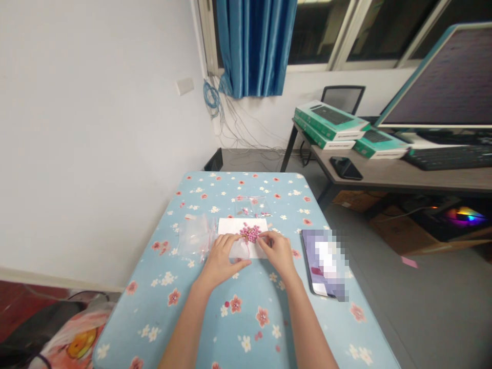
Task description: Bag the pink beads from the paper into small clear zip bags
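Left hand (222,258) spans a clear bag (240,250); right hand (279,251) is at pink beads (251,233) on white paper (228,226). Whether either grips, I cannot tell. Knocking the paper could scatter beads.

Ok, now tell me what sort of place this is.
Probably an office or a home workroom: a large monitor and a keyboard are on a desk, along with green boxes picturing keyboards. A flower-patterned table is nearby.
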Tool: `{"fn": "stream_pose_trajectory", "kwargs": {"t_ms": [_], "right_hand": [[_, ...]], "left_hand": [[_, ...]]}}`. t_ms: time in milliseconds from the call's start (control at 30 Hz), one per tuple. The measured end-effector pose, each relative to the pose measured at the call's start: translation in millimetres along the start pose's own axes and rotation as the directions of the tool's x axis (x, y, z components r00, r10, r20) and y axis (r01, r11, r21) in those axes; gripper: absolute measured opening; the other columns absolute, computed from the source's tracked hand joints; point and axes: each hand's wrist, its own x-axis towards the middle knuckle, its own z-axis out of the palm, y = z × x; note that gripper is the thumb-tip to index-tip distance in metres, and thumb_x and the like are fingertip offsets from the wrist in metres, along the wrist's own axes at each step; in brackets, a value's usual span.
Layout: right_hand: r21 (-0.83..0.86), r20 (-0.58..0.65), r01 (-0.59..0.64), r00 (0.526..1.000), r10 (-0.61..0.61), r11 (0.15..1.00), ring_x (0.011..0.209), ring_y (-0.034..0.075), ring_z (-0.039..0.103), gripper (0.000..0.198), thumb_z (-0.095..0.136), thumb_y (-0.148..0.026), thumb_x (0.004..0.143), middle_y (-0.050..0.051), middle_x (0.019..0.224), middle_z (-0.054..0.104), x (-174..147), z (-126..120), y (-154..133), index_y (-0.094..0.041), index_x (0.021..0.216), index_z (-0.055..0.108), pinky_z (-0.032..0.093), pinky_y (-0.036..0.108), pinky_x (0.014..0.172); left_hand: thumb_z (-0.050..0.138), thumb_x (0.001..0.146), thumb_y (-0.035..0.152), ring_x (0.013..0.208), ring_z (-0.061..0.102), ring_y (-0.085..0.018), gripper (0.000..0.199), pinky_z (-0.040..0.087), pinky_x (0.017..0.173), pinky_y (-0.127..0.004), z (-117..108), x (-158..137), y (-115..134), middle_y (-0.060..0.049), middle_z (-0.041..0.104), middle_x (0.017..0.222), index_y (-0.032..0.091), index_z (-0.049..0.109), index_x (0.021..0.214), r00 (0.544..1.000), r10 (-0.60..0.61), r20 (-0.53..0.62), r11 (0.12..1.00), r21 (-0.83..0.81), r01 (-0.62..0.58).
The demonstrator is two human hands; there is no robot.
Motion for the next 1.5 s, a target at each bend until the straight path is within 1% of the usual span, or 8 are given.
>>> {"fn": "stream_pose_trajectory", "kwargs": {"t_ms": [133,233,600,767,867,1033,1300,1500], "right_hand": [[0.302,0.069,-0.01,0.998,-0.012,0.953,0.054,0.013,0.044,0.024,0.058,-0.039,0.078,0.0,0.061,0.056,-2,0,-5,-0.017,0.082,0.068,0.034,0.025,0.054],[0.408,0.129,-0.009,0.99,-0.049,0.913,0.055,0.012,0.043,0.023,0.059,-0.039,0.077,-0.002,0.059,0.052,-4,1,-11,-0.017,0.081,0.068,0.034,0.024,0.053],[0.447,0.237,-0.003,0.965,-0.115,0.895,0.056,0.011,0.043,0.017,0.059,-0.032,0.078,-0.003,0.061,0.051,-9,4,-22,-0.018,0.084,0.067,0.035,0.024,0.056],[0.436,0.213,-0.003,0.972,-0.1,0.9,0.057,0.012,0.044,0.02,0.059,-0.033,0.077,-0.001,0.063,0.053,-8,5,-20,-0.018,0.087,0.068,0.036,0.024,0.056],[0.366,0.113,0.025,0.991,-0.072,0.93,0.058,0.013,0.046,0.022,0.059,-0.035,0.078,0.0,0.066,0.056,-6,6,-16,-0.018,0.089,0.068,0.036,0.025,0.056],[0.107,-0.043,0.045,0.998,-0.041,0.993,0.064,0.015,0.054,0.027,0.057,-0.037,0.079,0.002,0.07,0.062,-1,5,-10,-0.018,0.094,0.068,0.038,0.027,0.063],[-0.228,-0.03,-0.009,1.0,0.002,0.974,0.083,0.02,0.058,0.025,0.056,-0.038,0.08,0.003,0.081,0.066,9,10,-24,-0.022,0.095,0.067,0.032,0.03,0.072],[-0.335,-0.028,-0.058,0.998,0.052,0.941,0.086,0.021,0.058,0.023,0.056,-0.038,0.08,0.003,0.088,0.067,14,17,-30,-0.023,0.094,0.067,0.029,0.03,0.074]], "left_hand": [[0.071,0.069,0.038,0.106,0.05,-0.025,0.056,0.041,0.091,-0.042,0,0,0,-0.007,0.056,0.112,0.023,0.047,0.118,1.0,-0.001,0.006,1.0,0.002,0.001],[0.07,0.069,0.04,0.105,0.05,-0.025,0.057,0.041,0.091,-0.042,0,0,0,-0.007,0.057,0.112,0.022,0.047,0.118,1.0,0.0,0.009,1.0,0.001,0.0],[0.071,0.068,0.042,0.105,0.05,-0.025,0.058,0.041,0.091,-0.042,0,1,1,-0.006,0.057,0.111,0.023,0.048,0.117,1.0,-0.01,0.016,1.0,-0.014,0.01],[0.071,0.068,0.042,0.105,0.05,-0.025,0.057,0.04,0.091,-0.043,0,1,1,-0.006,0.056,0.111,0.023,0.047,0.117,1.0,-0.014,0.019,1.0,-0.019,0.014],[0.071,0.068,0.041,0.105,0.05,-0.025,0.057,0.041,0.091,-0.042,0,1,1,-0.007,0.057,0.111,0.022,0.048,0.117,1.0,-0.012,0.015,1.0,-0.016,0.012],[0.071,0.069,0.041,0.105,0.05,-0.025,0.057,0.041,0.091,-0.042,0,1,1,-0.007,0.057,0.111,0.022,0.047,0.117,1.0,-0.01,0.015,1.0,-0.013,0.011],[0.072,0.068,0.039,0.105,0.048,-0.024,0.058,0.04,0.092,-0.04,-1,2,3,-0.006,0.056,0.113,0.022,0.047,0.118,1.0,0.005,0.022,1.0,-0.025,-0.005],[0.073,0.068,0.04,0.105,0.048,-0.025,0.059,0.04,0.092,-0.04,-2,2,2,-0.006,0.056,0.112,0.022,0.047,0.117,1.0,0.003,0.015,0.999,-0.039,-0.002]]}}
